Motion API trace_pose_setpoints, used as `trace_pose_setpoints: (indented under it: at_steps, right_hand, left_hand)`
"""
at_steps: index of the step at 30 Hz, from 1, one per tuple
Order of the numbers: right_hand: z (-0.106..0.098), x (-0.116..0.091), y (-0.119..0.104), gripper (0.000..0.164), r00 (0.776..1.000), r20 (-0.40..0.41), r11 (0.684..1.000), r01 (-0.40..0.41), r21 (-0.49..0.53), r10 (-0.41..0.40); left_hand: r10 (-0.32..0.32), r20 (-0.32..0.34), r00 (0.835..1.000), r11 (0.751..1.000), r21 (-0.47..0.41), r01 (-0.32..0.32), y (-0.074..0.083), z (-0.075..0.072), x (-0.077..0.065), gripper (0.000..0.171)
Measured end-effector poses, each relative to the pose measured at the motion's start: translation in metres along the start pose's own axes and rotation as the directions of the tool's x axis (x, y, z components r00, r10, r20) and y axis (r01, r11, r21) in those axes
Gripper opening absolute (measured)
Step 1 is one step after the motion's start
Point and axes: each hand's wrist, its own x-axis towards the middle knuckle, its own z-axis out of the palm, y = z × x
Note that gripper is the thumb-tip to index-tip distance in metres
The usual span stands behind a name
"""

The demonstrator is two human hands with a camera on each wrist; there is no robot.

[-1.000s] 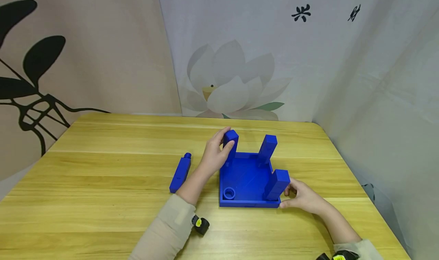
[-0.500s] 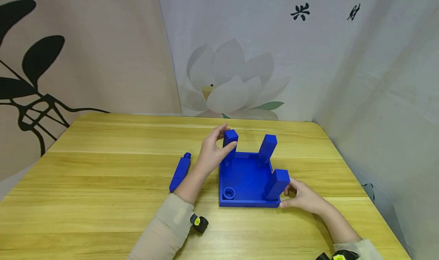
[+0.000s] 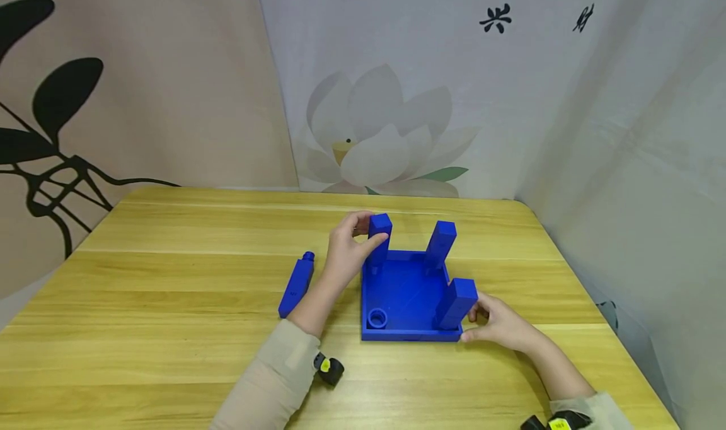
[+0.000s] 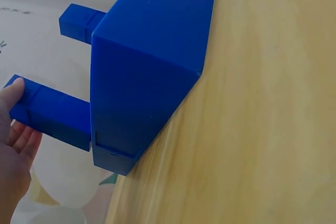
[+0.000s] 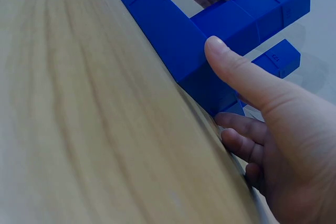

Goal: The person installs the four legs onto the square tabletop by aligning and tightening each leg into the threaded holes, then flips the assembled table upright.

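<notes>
Tray (image 3: 411, 294) is plain blue, low-walled, chunky posts (image 3: 440, 246) up in three corners, socket (image 3: 377, 318) in the fourth. It's between both sets of fingers: left hand (image 3: 347, 251) has one post (image 3: 378, 228) snug between thumb and bent fingers, right hand (image 3: 500, 324) pinches the tray's corner. Half a second ago the left fingers stuck out past the post top; now they're tucked in behind it.

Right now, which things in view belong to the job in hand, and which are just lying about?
Belong to the job:
square blue rimmed tray
three blue square-section posts, standing at its corners
loose blue post with round tip, lying left of the tray; probably for the bare blue ring-shaped socket

Just around:
pale printed cloth backdrop
yellowish wooden table, support only
</notes>
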Motion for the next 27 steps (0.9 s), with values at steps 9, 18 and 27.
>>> trace_pose_setpoints:
  at_steps: [9, 18, 27]
  right_hand:
    - [0.000, 0.000, 0.001, 0.046, 1.000, -0.002, 1.000, -0.004, -0.006, 0.004]
    - [0.000, 0.000, -0.002, 0.046, 1.000, 0.002, 1.000, -0.011, 0.001, 0.011]
    - [0.000, -0.001, 0.001, 0.046, 1.000, -0.001, 1.000, -0.022, 0.000, 0.022]
  left_hand:
    - [0.025, 0.055, 0.998, 0.996, -0.087, -0.021, -0.007, -0.002, 0.001, 0.040]
    - [0.074, 0.125, 0.989, 0.987, -0.153, -0.055, -0.011, -0.003, 0.002, 0.040]
    - [0.054, 0.132, 0.990, 0.997, -0.061, -0.047, -0.010, -0.004, 0.001, 0.049]
